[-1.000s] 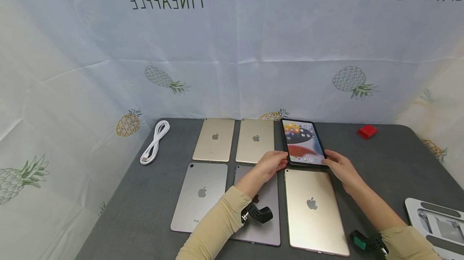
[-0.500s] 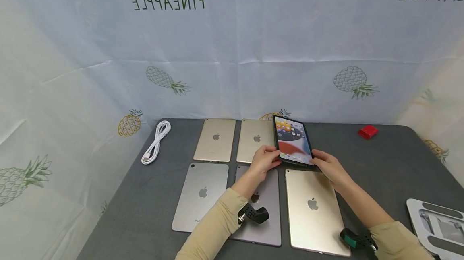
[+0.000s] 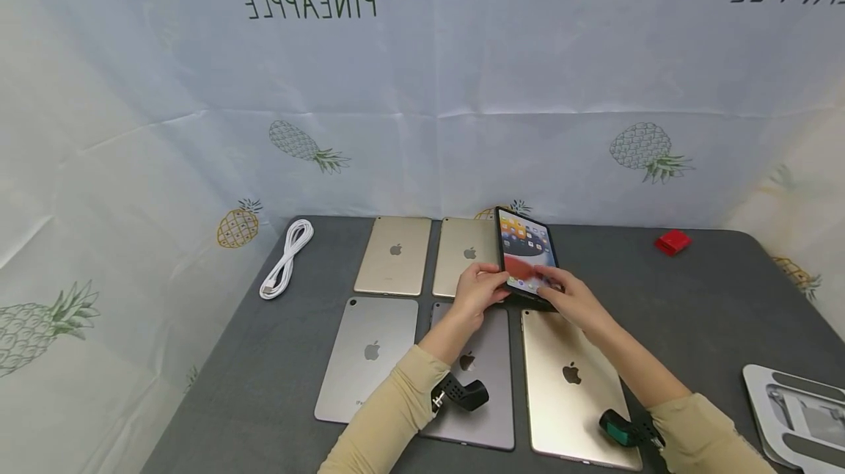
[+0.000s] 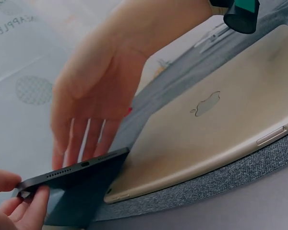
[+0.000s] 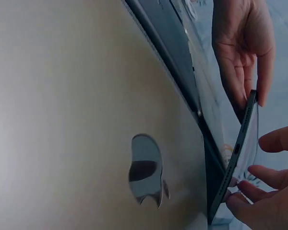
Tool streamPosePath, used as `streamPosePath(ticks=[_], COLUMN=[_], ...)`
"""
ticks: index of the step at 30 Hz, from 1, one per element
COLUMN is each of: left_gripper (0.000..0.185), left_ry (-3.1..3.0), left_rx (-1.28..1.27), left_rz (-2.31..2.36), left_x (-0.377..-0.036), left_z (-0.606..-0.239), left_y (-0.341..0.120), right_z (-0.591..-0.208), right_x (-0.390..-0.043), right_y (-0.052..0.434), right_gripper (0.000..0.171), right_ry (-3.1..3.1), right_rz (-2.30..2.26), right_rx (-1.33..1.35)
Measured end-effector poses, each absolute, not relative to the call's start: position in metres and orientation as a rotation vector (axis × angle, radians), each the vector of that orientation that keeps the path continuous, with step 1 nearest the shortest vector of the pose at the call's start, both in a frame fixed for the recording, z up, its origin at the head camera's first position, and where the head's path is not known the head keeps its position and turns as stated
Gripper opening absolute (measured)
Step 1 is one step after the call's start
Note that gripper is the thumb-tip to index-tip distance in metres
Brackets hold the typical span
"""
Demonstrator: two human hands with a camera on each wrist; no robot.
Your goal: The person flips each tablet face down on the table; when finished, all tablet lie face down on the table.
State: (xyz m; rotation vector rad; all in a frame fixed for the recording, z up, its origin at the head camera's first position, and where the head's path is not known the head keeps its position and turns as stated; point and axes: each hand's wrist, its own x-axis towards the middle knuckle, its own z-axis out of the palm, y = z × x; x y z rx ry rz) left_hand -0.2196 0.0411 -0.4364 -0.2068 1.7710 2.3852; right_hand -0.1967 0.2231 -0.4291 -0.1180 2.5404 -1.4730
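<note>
A dark-edged tablet (image 3: 528, 241) with its screen lit stands tilted up off the table at the back. My left hand (image 3: 477, 289) pinches its lower left corner, thumb on the screen side and fingers beneath, as the left wrist view shows. Over the lower right of the screen lies my right hand (image 3: 573, 301), its fingers extended. In the right wrist view the fingertips of the right hand (image 5: 266, 201) are at or touching the glass; exact contact is hard to tell. Below the tablet, a large gold tablet (image 3: 561, 404) lies face down.
Other face-down tablets lie left: silver (image 3: 366, 360), grey (image 3: 491, 386) and two smaller gold ones (image 3: 394, 257), (image 3: 463, 239). A coiled white cable (image 3: 287, 257) is far left, a red object (image 3: 673, 242) back right, and a silver stand (image 3: 802, 415) front right.
The lit tablet has shifted left and tilted up, its far end raised. My right hand has let go of the lower right corner and moved left over the screen.
</note>
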Motion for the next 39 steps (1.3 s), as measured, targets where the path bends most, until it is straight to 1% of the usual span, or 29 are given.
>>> streamPosePath(ticks=[5, 9, 17, 24, 31, 39], left_gripper=[0.016, 0.021, 0.027, 0.028, 0.031, 0.034], left_ry=[1.823, 1.849, 1.940, 2.009, 2.077, 2.055], left_rx=[-0.126, -0.058, 0.067, 0.172, 0.280, 0.320], left_rz=[2.371, 2.359, 2.317, 2.301, 2.215, 2.185], left_x=[-0.218, -0.215, -0.209, -0.206, -0.200, -0.197], left_z=[-0.433, -0.429, -0.420, -0.415, -0.409, -0.408], left_y=[0.040, 0.040, 0.046, 0.047, 0.048, 0.051], right_z=[-0.425, -0.422, -0.411, -0.405, -0.399, -0.397], right_x=[-0.200, -0.201, -0.201, -0.201, -0.201, -0.201], right_y=[0.214, 0.209, 0.204, 0.202, 0.201, 0.204], right_gripper=[0.052, 0.051, 0.063, 0.062, 0.067, 0.071], right_ry=[2.549, 2.579, 2.540, 2.457, 2.315, 2.310], right_rz=[-1.536, -1.548, -1.642, -1.768, -1.936, -1.952], right_rx=[-0.270, -0.321, -0.212, -0.137, -0.110, -0.057])
